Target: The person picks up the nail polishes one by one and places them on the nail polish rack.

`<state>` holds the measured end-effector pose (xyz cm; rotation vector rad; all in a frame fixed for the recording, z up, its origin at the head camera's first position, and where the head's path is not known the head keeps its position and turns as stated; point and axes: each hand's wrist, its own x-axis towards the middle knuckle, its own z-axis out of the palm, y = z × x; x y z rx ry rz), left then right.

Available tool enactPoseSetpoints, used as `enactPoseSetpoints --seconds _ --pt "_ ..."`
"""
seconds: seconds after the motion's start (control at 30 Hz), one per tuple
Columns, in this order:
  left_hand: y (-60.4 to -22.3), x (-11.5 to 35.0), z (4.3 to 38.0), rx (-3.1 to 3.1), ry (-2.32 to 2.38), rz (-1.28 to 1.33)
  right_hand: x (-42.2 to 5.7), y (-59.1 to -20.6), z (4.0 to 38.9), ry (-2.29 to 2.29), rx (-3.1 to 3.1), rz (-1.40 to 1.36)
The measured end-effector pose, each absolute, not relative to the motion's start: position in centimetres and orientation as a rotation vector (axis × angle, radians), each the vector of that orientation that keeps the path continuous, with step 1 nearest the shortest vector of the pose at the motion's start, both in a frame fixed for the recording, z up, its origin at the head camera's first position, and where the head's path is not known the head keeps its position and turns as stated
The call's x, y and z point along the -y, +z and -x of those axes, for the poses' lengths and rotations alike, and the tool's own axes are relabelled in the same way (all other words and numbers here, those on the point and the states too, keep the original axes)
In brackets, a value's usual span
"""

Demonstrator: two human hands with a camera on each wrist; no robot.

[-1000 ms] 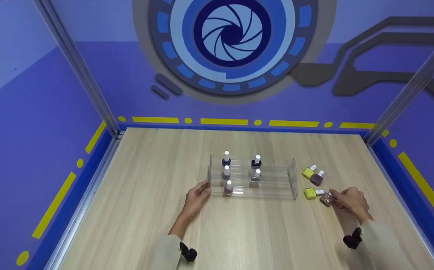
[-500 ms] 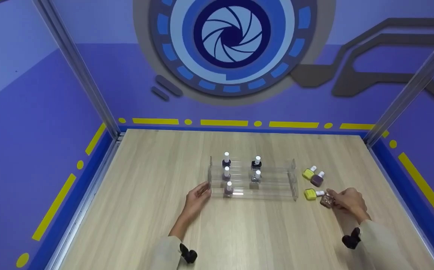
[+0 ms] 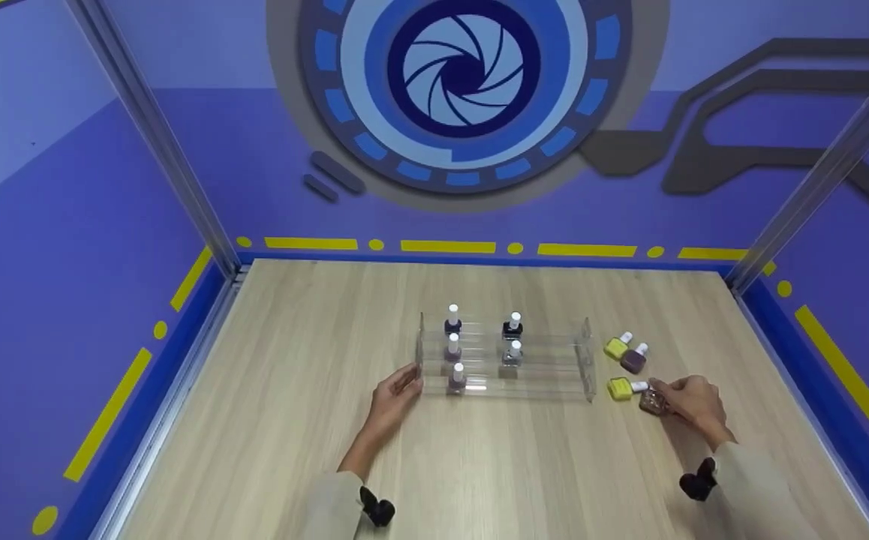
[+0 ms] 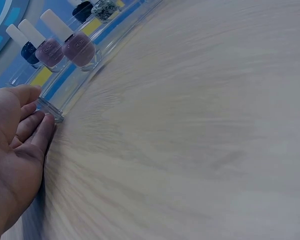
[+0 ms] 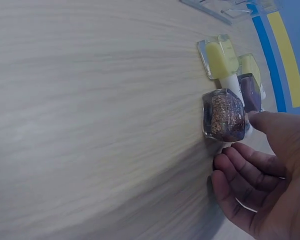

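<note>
In the head view, the clear 3-tier display rack [image 3: 483,363] stands on the wood-grain tabletop [image 3: 479,472], just right of center in the lower half of the frame. It carries 5 upright white-capped nail polish bottles in 2 columns. The left column holds a dark bottle [image 3: 453,324] at the back, a mauve bottle [image 3: 454,351] on the middle tier and a second mauve bottle [image 3: 458,379] at the front. The right column holds a black bottle [image 3: 512,328] at the back and a silver-glitter bottle [image 3: 512,355] on the middle tier.

Left hand [image 3: 393,397]: located at lower center, at the rack's left end panel. The left wrist view shows the thumb and fingers curved about the panel's front edge, grasping it.

Right hand [image 3: 693,405]: located at lower right. Thumb and forefinger pinch the cap end of the copper-glitter bottle [image 5: 225,116]; the other fingers are bent beneath. Whether this bottle bears on the tabletop cannot be determined.

Beyond the rack's right end, 3 further bottles lie on their sides. An upper yellow bottle [image 3: 616,347] and a purple bottle [image 3: 634,360] lie close together; a lower yellow bottle [image 3: 619,388] lies below them, its cap toward the copper-glitter bottle.

Both forearms wear beige sleeves [image 3: 761,487]. A blue-purple back wall [image 3: 217,165] with a round shutter emblem [image 3: 463,71] fills the upper frame.
</note>
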<state>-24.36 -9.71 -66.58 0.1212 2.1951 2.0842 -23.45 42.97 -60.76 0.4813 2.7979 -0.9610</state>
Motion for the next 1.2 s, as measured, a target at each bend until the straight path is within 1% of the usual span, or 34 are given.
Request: enactPoseSetpoints --seconds 0.5,0.63,0.97,1.2 --pt "-66.87 9.73 24.61 -2.202 2.082 -0.094 -42.34 -60.28 23.28 -0.963 -2.852 -0.52" --pt "-66.93 9.73 24.63 -2.2 2.089 -0.103 -42.16 -60.43 23.37 -1.023 -2.884 -0.543" --pt "-67.13 9.74 24.44 -2.139 2.143 -0.14 -42.13 -60.83 23.1 -1.204 -2.925 -0.473" --pt "-66.98 9.73 24.46 -2.15 2.142 -0.141 -41.95 -60.38 22.95 -1.334 -2.876 -0.593"
